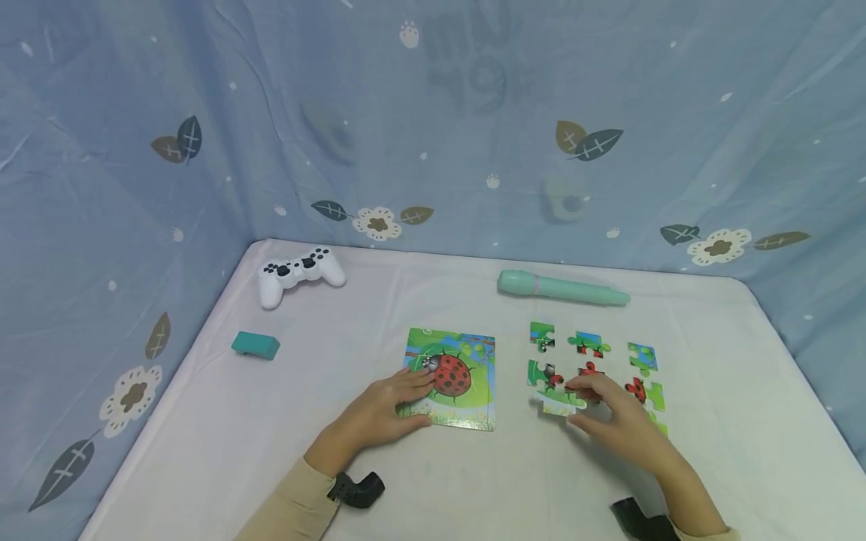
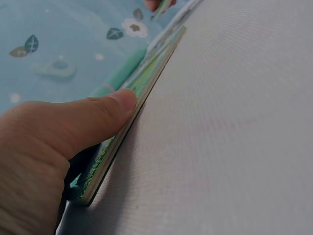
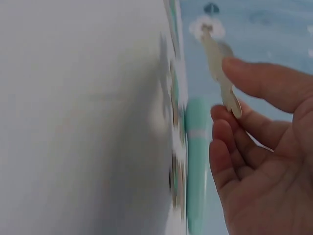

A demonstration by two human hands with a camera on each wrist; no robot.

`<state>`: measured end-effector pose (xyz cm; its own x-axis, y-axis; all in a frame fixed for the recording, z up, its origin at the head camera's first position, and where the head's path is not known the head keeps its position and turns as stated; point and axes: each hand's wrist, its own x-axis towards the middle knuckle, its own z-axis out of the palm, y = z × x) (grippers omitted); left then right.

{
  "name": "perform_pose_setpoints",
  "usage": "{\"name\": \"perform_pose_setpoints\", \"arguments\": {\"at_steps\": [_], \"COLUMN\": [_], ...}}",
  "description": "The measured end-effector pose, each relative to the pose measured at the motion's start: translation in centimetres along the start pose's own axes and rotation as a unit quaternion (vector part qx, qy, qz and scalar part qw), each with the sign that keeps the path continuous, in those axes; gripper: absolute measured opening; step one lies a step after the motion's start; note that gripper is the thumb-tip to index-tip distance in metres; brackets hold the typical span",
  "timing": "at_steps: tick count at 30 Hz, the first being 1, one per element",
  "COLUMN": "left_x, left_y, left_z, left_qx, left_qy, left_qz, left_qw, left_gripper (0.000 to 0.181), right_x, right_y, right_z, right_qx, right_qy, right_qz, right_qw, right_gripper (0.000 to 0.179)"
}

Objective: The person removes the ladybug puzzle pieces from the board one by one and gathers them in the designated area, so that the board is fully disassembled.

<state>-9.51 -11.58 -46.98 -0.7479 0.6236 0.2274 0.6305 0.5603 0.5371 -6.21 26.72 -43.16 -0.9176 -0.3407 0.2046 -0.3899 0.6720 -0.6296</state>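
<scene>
My left hand (image 1: 384, 408) rests on the left side of a square jigsaw board (image 1: 473, 409) with a red ladybug on green. Its fingers lie nearly straight over the picture, and the thumb (image 2: 105, 115) presses at the board's near edge. Between thumb and fingers, my right hand (image 1: 625, 424) pinches a jigsaw piece (image 1: 560, 402) printed with green and pale grass. In the right wrist view that piece (image 3: 222, 78) is seen edge-on, raised off the table. Several loose jigsaw pieces (image 1: 588, 343) lie in rough rows beyond and beside the right hand, which partly hides some.
A mint-green, pen-shaped object (image 1: 568, 288) lies behind the loose pieces. At the back left is a white game controller (image 1: 301, 274), with a small teal block (image 1: 255, 345) in front of it. Blue patterned cloth (image 1: 433, 135) hangs around the white-covered table (image 1: 433, 481).
</scene>
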Motion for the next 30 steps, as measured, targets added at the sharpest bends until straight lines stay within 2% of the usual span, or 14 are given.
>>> {"name": "perform_pose_setpoints", "arguments": {"at_steps": [5,9,14,24,30], "left_x": [0.1,0.1,0.1,0.0,0.0], "left_y": [0.1,0.1,0.1,0.2,0.1], "left_z": [-0.1,-0.2,-0.2,0.0,0.0], "left_qx": [-0.001,-0.003,-0.006,-0.013,-0.015], "left_qy": [-0.007,-0.012,-0.013,-0.013,-0.010], "left_qz": [-0.006,-0.015,-0.020,-0.025,-0.020], "left_qw": [1.0000,0.9998,0.9997,0.9995,0.9996], "left_gripper": [0.056,0.057,0.057,0.057,0.057], "right_x": [-2.4,-3.4,-3.8,-3.9,-3.9], "right_y": [1.3,2.2,3.0,3.5,3.4], "right_z": [-1.5,-2.1,-2.1,-1.6,-1.4], "right_qx": [-0.007,-0.006,-0.008,-0.064,-0.076], "right_qy": [0.002,0.004,0.002,0.005,0.005], "right_qz": [0.031,0.049,0.040,0.034,0.041], "right_qw": [0.9995,0.9988,0.9991,0.9973,0.9962], "right_gripper": [0.044,0.044,0.041,0.042,0.044]}}
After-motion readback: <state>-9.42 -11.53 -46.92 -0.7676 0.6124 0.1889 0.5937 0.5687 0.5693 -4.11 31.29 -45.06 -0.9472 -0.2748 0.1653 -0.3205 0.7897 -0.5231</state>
